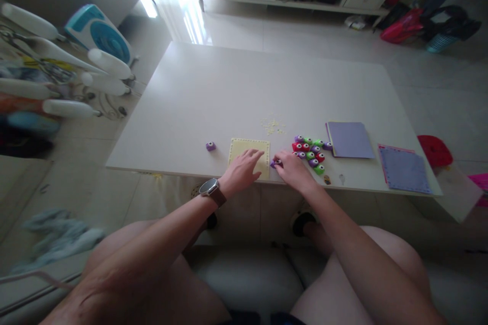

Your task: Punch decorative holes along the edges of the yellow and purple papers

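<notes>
A sheet of yellow paper (249,146) lies at the table's near edge, with a row of small punched holes along its border. Resting over it is my left hand (246,166), fingers spread and holding nothing. My right hand (293,166) is closed around a small purple craft punch (273,163) at the sheet's right edge. Whether the paper sits inside the punch's slot, I cannot tell. Just right of that hand stands a cluster of red, green and purple punches (306,147) with eye-like buttons. One more purple punch (211,146) stands alone left of the sheet.
Yellow paper bits (273,126) are scattered beyond the sheet. A stack of purple paper (351,139) lies to the right, then a blue-purple sheet with a punched border (406,168) over a red one. Two small flat pieces (334,179) lie near the front edge of the white table (236,86).
</notes>
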Demonstrator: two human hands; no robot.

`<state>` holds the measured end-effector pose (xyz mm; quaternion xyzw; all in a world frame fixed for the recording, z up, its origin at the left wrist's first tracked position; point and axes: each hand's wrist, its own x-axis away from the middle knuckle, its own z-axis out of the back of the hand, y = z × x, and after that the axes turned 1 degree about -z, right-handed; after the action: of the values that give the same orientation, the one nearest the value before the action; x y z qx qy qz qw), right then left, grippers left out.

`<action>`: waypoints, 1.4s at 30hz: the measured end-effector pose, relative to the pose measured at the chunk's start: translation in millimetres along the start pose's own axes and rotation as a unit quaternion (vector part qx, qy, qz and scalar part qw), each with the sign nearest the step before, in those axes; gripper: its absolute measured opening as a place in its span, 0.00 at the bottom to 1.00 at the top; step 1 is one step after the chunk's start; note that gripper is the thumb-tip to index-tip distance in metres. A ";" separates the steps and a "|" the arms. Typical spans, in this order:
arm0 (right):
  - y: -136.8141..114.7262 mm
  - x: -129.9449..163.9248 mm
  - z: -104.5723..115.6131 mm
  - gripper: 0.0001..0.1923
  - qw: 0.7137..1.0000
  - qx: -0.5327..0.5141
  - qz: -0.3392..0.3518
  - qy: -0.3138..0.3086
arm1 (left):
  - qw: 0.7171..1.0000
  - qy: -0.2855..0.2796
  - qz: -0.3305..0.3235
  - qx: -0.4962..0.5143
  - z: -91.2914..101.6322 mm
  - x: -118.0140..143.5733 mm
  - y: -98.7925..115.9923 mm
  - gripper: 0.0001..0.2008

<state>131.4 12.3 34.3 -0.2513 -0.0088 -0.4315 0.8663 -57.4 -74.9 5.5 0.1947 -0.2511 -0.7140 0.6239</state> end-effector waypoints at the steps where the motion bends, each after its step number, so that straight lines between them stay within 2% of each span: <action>1: -0.9 -0.2 -0.2 0.06 1.000 -0.021 0.012 0.014 | 1.000 0.010 -0.003 0.022 0.4 -1.6 1.9 0.32; 4: -4.5 -0.1 -1.2 0.08 0.992 -0.093 0.072 0.046 | 0.996 0.029 -0.018 0.088 1.1 -5.5 7.0 0.26; 7: -8.2 0.9 -1.8 0.09 0.981 -0.133 0.128 0.058 | 0.989 0.043 -0.034 0.136 1.5 -7.3 9.5 0.14; 9: -9.5 1.9 -1.9 0.10 0.977 -0.143 0.148 0.061 | 0.988 0.054 -0.034 0.140 4.2 -7.9 8.4 0.07; 12: -9.2 3.2 -1.6 0.14 0.975 -0.146 0.157 0.061 | 0.993 0.060 -0.037 0.094 17.1 -9.2 -0.5 0.04; 15: -6.8 3.7 -1.2 0.14 0.982 -0.106 0.146 0.063 | 0.998 0.061 -0.010 0.011 41.2 -9.8 -19.1 0.08; 17: -5.6 4.2 -0.6 0.13 0.985 -0.076 0.140 0.063 | 0.996 0.062 0.056 -0.038 59.5 -8.2 -34.2 0.10; 20: -6.8 6.1 1.3 0.12 0.989 -0.040 0.134 0.055 | 0.987 0.017 0.136 -0.083 80.6 -1.8 -53.3 0.09; 22: -9.1 7.7 3.2 0.10 0.992 -0.009 0.116 0.049 | 0.980 -0.018 0.164 -0.112 87.3 3.6 -61.6 0.09; 25: -11.1 8.6 6.7 0.08 0.995 0.029 0.067 0.063 | 0.969 -0.046 0.184 -0.157 88.2 9.5 -68.5 0.11; 28: -6.2 6.0 11.1 0.10 0.995 0.032 0.020 0.095 | 0.965 -0.055 0.191 -0.169 85.2 10.6 -72.3 0.15; 32: 8.8 1.5 20.7 0.15 0.993 0.029 -0.023 0.115 | 0.965 -0.043 0.200 -0.166 81.4 8.4 -75.0 0.17; 35: 17.6 1.3 28.1 0.15 0.992 0.026 -0.052 0.114 | 0.964 -0.023 0.200 -0.173 78.6 7.5 -74.7 0.17; 38: 21.9 2.8 31.0 0.15 0.992 0.026 -0.073 0.103 | 0.964 -0.016 0.198 -0.176 77.1 7.7 -69.6 0.18; 42: 25.1 2.4 27.9 0.16 0.995 0.029 -0.067 0.070 | 0.966 0.014 0.187 -0.179 75.3 6.8 -51.8 0.21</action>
<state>157.4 35.4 48.5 -0.1940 0.0226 -0.5045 0.8410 -144.1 -68.0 34.7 0.0399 -0.1427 -0.6151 0.7744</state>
